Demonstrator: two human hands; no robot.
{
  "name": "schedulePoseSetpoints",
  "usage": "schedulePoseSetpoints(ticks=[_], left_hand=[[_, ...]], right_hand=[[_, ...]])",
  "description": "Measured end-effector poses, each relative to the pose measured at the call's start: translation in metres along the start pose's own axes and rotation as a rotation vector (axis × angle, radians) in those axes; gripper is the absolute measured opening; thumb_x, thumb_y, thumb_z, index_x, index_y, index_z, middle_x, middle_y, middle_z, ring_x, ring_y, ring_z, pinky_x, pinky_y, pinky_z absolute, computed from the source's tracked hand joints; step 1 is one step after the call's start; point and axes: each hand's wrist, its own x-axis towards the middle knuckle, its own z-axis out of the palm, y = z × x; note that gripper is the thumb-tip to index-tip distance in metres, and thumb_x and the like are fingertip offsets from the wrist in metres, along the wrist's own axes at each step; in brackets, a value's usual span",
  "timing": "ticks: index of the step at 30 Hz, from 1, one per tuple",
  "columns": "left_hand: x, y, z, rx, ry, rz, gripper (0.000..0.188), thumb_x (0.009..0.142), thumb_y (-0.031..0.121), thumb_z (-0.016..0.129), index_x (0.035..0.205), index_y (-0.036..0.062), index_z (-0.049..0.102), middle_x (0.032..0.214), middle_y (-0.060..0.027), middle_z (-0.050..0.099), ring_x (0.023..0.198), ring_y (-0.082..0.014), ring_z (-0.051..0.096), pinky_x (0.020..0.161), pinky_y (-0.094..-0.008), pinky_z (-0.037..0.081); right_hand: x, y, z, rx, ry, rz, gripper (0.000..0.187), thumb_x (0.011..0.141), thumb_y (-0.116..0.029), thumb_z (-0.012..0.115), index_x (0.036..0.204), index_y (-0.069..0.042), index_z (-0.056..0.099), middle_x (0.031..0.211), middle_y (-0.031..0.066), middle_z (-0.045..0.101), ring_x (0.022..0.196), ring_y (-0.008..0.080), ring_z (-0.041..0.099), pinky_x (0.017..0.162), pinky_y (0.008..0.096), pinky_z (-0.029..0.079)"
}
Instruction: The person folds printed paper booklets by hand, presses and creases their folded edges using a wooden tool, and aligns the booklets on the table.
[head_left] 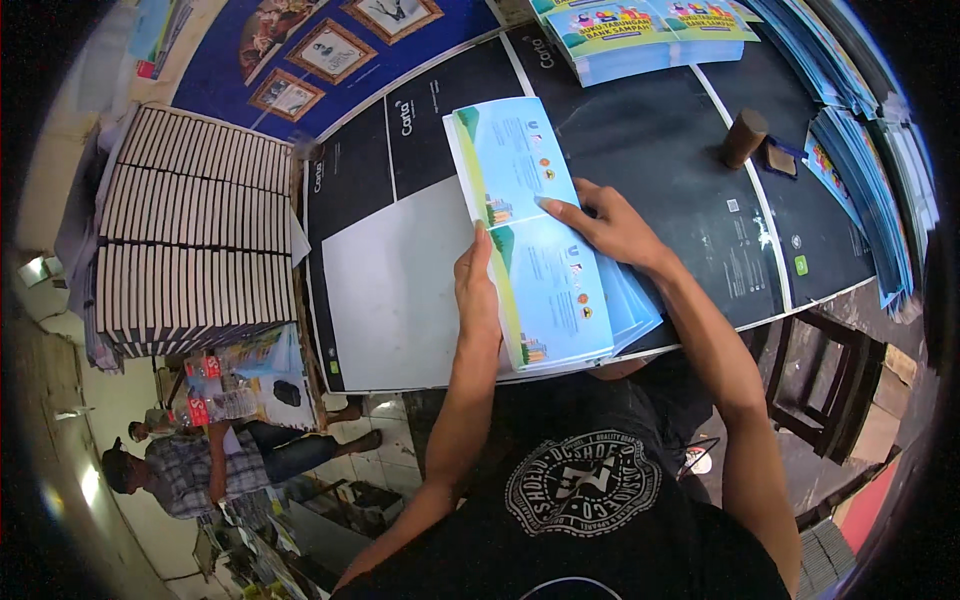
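Note:
A stack of light blue printed sheets (527, 270), with green and yellow artwork along one side, lies at a slant over the near part of the table. My left hand (477, 285) grips its left edge, the thumb on top near the middle fold line. On the opposite edge my right hand (615, 230) holds the stack, thumb pressed on the upper face and fingers at the side, partly hidden. Below my right hand, the lower right sheets fan out a little. A white sheet (385, 290) lies flat on the black tabletop (665, 170), left of the stack.
Piles of blue printed covers (650, 55) stand at the far edge, with more blue stacks (865, 190) along the right. A brown cylinder (743, 138) sits beside a small dark pad (782, 157). Rows of stacked books (195, 230) rise at left. A person (220, 465) is beyond; a wooden stool (835, 385) stands right.

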Motion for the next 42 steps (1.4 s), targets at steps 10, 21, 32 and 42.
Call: schedulePoseSetpoints(ticks=[10,21,32,42], left_hand=[[0.003,0.009,0.003,0.046,0.039,-0.02,0.051,0.109,0.041,0.05,0.122,-0.0059,0.065,0.106,-0.0133,0.073,0.09,-0.0171,0.071,0.079,-0.0286,0.057],[0.0,0.054,-0.035,-0.108,0.142,0.119,0.05,0.108,0.039,0.051,0.129,-0.0056,0.06,0.113,-0.0157,0.07,0.092,-0.023,0.072,0.08,-0.0347,0.06],[0.012,0.001,-0.004,-0.158,0.058,-0.037,0.053,0.108,0.041,0.053,0.129,-0.0076,0.061,0.116,-0.0134,0.07,0.102,-0.0177,0.069,0.088,-0.0306,0.056],[0.025,-0.006,-0.028,-0.055,0.06,0.065,0.05,0.107,0.039,0.056,0.125,-0.007,0.065,0.111,-0.0115,0.072,0.095,-0.0184,0.07,0.083,-0.0299,0.057]], right_hand=[[0.004,0.008,-0.005,0.058,-0.036,-0.058,0.074,0.096,-0.053,0.068,0.123,0.016,0.063,0.095,0.0248,0.074,0.078,0.0234,0.073,0.072,0.0355,0.057],[0.005,0.025,-0.01,-0.315,0.267,-0.339,0.045,0.098,-0.034,0.067,0.129,-0.001,0.067,0.14,0.0308,0.055,0.117,0.0438,0.063,0.102,0.0467,0.051],[-0.001,0.002,0.0,-0.273,0.03,-0.056,0.075,0.094,-0.061,0.063,0.122,0.008,0.07,0.15,0.0389,0.042,0.134,0.0508,0.051,0.113,0.0491,0.042],[0.008,0.023,-0.009,-0.125,0.0,0.036,0.073,0.094,-0.056,0.065,0.124,0.01,0.068,0.154,0.0381,0.039,0.133,0.0497,0.052,0.111,0.0469,0.044]])
